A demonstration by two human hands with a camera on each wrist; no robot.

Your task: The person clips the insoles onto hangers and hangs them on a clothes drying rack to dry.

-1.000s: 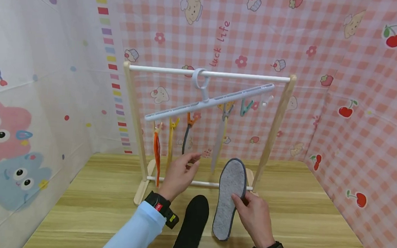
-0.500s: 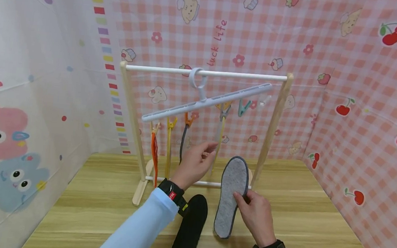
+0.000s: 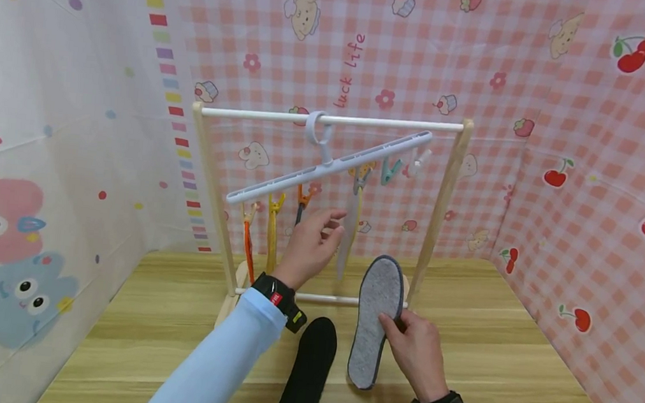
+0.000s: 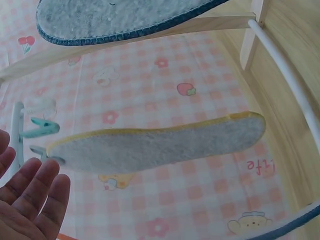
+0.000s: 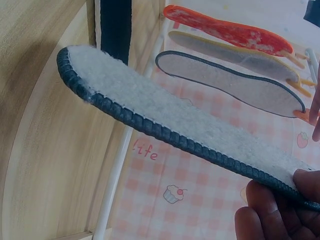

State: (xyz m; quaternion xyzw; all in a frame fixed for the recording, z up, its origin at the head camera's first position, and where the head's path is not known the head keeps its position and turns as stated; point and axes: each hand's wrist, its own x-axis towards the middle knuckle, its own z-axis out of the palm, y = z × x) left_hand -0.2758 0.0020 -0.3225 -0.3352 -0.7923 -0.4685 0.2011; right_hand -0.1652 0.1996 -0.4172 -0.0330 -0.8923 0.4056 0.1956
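My right hand [image 3: 415, 350] pinches a grey felt insole [image 3: 375, 324] with a dark stitched edge, thumb on its face; it stands upright above the table. In the right wrist view the insole [image 5: 165, 115] slants across the picture. My left hand [image 3: 311, 245] is raised before the hanger, its fingers loosely bent and holding nothing. Right beside its fingertips hangs a yellow-edged insole [image 4: 160, 147], held by a grey clip [image 3: 361, 179]. Above that a tilted pale hanger [image 3: 331, 166] hangs on the rack's white bar [image 3: 387, 123]. A green clip [image 3: 391, 171] dangles farther right.
A black insole [image 3: 307, 373] lies on the wooden table [image 3: 514, 385] between my forearms. Toward the hanger's left hang a red insole [image 5: 230, 30], another yellow-edged insole [image 5: 235, 55] and a dark-edged insole [image 5: 230, 82]. A white clip [image 3: 419, 163] hangs at the right end.
My left hand has risen toward the hanger's clips, after first moving right. The yellow-edged insole beside it has turned a little. My right hand holds the grey insole almost still.
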